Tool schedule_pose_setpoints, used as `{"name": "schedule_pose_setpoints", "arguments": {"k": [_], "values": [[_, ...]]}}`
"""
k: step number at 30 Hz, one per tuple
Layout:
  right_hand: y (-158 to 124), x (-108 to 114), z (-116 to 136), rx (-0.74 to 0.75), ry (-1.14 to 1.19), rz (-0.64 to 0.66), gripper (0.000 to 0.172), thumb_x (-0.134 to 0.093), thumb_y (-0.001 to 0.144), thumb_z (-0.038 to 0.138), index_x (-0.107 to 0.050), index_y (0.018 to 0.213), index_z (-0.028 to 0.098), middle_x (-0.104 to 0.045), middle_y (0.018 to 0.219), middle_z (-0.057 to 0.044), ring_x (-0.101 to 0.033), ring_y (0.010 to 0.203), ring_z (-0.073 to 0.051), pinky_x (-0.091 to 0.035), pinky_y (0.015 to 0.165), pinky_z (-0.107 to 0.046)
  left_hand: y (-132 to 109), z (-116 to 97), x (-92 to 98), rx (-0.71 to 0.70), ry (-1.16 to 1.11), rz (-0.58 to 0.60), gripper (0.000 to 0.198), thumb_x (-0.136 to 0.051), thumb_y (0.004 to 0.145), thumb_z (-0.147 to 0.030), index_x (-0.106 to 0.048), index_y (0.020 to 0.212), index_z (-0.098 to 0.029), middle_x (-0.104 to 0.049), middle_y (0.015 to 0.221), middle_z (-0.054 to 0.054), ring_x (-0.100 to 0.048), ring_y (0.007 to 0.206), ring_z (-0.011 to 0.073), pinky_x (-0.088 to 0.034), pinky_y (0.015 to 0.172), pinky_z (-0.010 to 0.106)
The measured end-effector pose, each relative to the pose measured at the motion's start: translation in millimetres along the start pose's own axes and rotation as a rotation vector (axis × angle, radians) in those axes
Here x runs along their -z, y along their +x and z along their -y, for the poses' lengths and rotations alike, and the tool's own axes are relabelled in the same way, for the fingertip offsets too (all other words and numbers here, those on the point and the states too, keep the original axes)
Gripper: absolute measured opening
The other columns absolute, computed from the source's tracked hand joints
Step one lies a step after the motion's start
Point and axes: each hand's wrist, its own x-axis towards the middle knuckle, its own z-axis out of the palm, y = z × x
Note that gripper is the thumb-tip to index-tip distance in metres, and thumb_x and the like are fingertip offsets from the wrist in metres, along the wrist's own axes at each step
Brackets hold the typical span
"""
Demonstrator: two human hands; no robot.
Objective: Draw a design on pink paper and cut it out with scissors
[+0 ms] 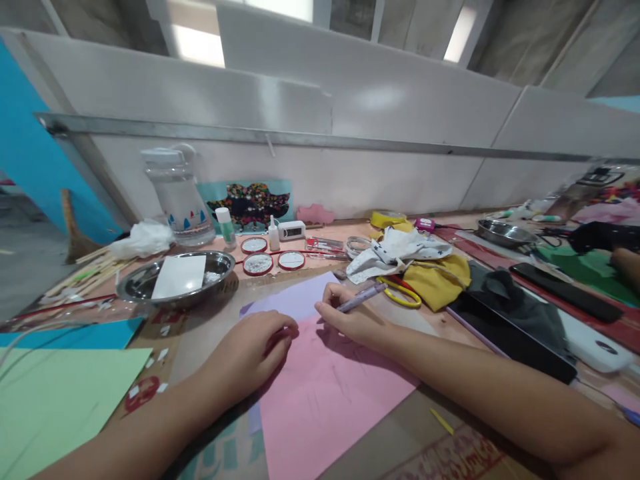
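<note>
My right hand [350,316] is closed around a purple pen [362,297], its tip end down near the top of a pink sheet of paper [330,393]. Faint pencil-like marks show on the pink sheet. My left hand [257,347] rests on the left edge of that sheet, fingers loosely bent and thumb apart, with nothing visible in it. A lilac sheet [300,298] lies partly underneath, sticking out beyond the pink one. Yellow-handled scissors [403,295] lie just past my right hand.
To the left are a steel bowl [177,293] with a white card, a water jug [177,200] and a green sheet [65,400]. Small round dishes [258,264] and a glue bottle [273,235] stand behind. Cloth [400,250] and a phone [510,333] lie right, near another person's hand [627,267].
</note>
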Motion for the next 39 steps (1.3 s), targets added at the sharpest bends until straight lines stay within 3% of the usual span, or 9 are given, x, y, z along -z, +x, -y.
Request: {"name": "schedule_pose_setpoints", "arguments": {"k": [5,10,13,15,17,20,23,30,39], "values": [[-0.3,1.4,-2.6,0.020,0.113,0.018,0.023,-0.064,0.091,0.042,-0.056,0.087,0.021,-0.060,0.080,0.001,-0.063,0.067,-0.014,-0.054,0.060,-0.028,0.6,4.4,-4.2,0.039,0.009,0.002,0.032,-0.052,0.096,-0.026,-0.069,0.121,-0.019,-0.077,0.110,0.010,-0.070,0.097,0.0264,-0.051,0.083,0.038],[19.9,39.9,-1.5,0.322,-0.326,-0.099,0.015,-0.068,0.085,0.026,-0.068,0.099,0.019,-0.069,0.094,-0.006,-0.062,0.078,-0.018,-0.050,0.075,-0.033,1.7,11.2,-5.4,0.070,0.063,-0.025,0.037,-0.051,0.100,-0.028,-0.067,0.131,-0.017,-0.074,0.113,0.013,-0.068,0.103,0.0281,-0.050,0.088,0.039],[31.7,73.4,8.0,0.223,-0.556,-0.022,0.013,-0.060,0.094,0.026,-0.068,0.090,0.017,-0.071,0.085,-0.006,-0.063,0.077,-0.019,-0.045,0.070,-0.029,3.2,12.3,-3.6,0.077,0.092,-0.034,0.037,-0.045,0.102,-0.028,-0.069,0.128,-0.016,-0.072,0.110,0.014,-0.066,0.103,0.0289,-0.050,0.089,0.041],[34.5,89.4,15.7,0.154,-0.806,-0.064,0.022,-0.054,0.100,0.029,-0.068,0.090,0.015,-0.072,0.088,-0.009,-0.063,0.080,-0.020,-0.040,0.069,-0.028,4.3,12.1,-2.5,0.059,0.094,-0.031,0.035,-0.043,0.103,-0.029,-0.072,0.118,-0.016,-0.071,0.104,0.013,-0.065,0.099,0.0288,-0.049,0.087,0.042],[34.1,97.6,21.4,0.051,-1.015,-0.021,0.036,-0.042,0.107,0.034,-0.070,0.096,0.015,-0.074,0.096,-0.012,-0.065,0.086,-0.022,-0.038,0.070,-0.029,4.8,11.7,-1.7,0.047,0.092,-0.036,0.034,-0.043,0.102,-0.030,-0.073,0.105,-0.016,-0.070,0.097,0.012,-0.065,0.096,0.0286,-0.049,0.084,0.041],[32.4,98.5,22.1,-0.083,-1.165,0.113,0.047,-0.033,0.110,0.039,-0.073,0.103,0.016,-0.076,0.104,-0.013,-0.068,0.095,-0.025,-0.037,0.072,-0.029,3.8,10.5,-0.5,0.069,0.070,-0.069,0.031,-0.044,0.101,-0.032,-0.070,0.097,-0.016,-0.072,0.095,0.012,-0.066,0.092,0.0285,-0.048,0.081,0.040],[33.4,94.9,15.4,-0.133,-1.203,0.170,0.042,-0.041,0.107,0.041,-0.074,0.104,0.016,-0.077,0.107,-0.016,-0.069,0.097,-0.028,-0.036,0.070,-0.030,2.2,8.3,2.1,0.091,0.025,-0.101,0.030,-0.044,0.100,-0.034,-0.069,0.100,-0.017,-0.075,0.098,0.011,-0.067,0.092,0.0282,-0.048,0.081,0.040],[38.0,97.4,1.1,-0.156,-1.239,0.219,0.031,-0.058,0.096,0.039,-0.073,0.112,0.017,-0.077,0.111,-0.017,-0.070,0.096,-0.030,-0.037,0.068,-0.030,-0.1,2.1,6.9,0.086,-0.027,-0.177,0.030,-0.045,0.099,-0.036,-0.068,0.102,-0.018,-0.076,0.102,0.011,-0.069,0.093,0.0272,-0.050,0.083,0.038],[36.0,98.4,-8.2,-0.072,-1.200,0.165,0.028,-0.064,0.091,0.031,-0.075,0.113,0.017,-0.078,0.111,-0.016,-0.070,0.100,-0.031,-0.041,0.073,-0.031,0.9,5.0,6.5,0.112,0.018,-0.137,0.036,-0.043,0.097,-0.044,-0.070,0.099,-0.021,-0.078,0.100,0.010,-0.072,0.093,0.0293,-0.054,0.082,0.039]]}}
